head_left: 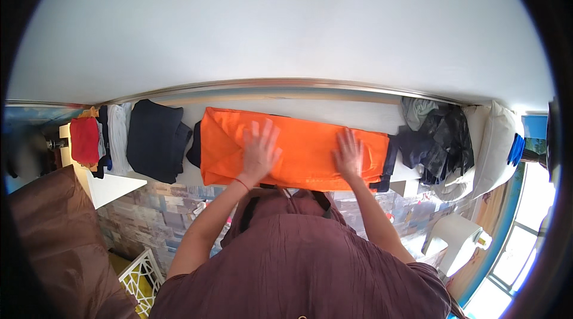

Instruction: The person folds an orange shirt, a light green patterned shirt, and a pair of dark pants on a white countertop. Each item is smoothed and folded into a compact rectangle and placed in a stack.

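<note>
An orange garment [304, 149] lies folded into a long rectangle across the white surface in front of me. Dark cloth [389, 161] sticks out at its right end, and the piece's exact kind cannot be told. My left hand [261, 149] rests flat on the left half of it, fingers spread and a little blurred, a thin red band on the wrist. Over the right half, my right hand [349, 155] is likewise laid out flat with the fingers apart. Neither hand grasps anything.
Left of the orange piece sits a folded dark garment [156, 140], then folded white [119, 137] and red [85, 140] clothes. At the right are a heap of dark clothes [439, 143] and a white pillow [494, 149]. A white wall [286, 26] rises behind.
</note>
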A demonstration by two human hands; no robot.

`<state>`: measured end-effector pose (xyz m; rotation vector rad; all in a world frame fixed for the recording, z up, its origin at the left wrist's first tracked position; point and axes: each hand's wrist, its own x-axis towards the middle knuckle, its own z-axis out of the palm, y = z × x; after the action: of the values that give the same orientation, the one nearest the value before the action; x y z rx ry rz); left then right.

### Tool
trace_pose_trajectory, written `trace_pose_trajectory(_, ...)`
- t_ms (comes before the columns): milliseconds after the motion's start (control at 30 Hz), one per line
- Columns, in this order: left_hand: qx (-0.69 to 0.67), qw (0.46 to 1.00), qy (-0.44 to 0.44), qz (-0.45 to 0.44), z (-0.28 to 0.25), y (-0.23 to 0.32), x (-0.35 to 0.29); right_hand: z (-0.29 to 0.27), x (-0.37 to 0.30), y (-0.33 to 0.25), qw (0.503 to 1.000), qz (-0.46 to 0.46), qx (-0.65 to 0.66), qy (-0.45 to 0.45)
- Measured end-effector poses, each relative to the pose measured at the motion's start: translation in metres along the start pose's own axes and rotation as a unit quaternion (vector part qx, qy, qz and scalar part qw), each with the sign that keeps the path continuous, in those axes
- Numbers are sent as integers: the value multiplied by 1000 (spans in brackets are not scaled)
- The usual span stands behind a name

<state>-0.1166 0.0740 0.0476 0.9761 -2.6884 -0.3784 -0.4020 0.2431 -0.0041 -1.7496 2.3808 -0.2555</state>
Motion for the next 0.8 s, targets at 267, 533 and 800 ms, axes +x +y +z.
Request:
trace_pose_trajectory(267,41,978,-113,173,104,161,-28,-36,2,58,996,-86,-11,-13)
trace_pose_trajectory(533,38,962,-129,240,96,133,-28,-30,-47,74,999,-29,-12,44)
trace_pose_trajectory(800,83,973,-93,196,81,113,-81,-44,-45,142,960,-271,21,-60)
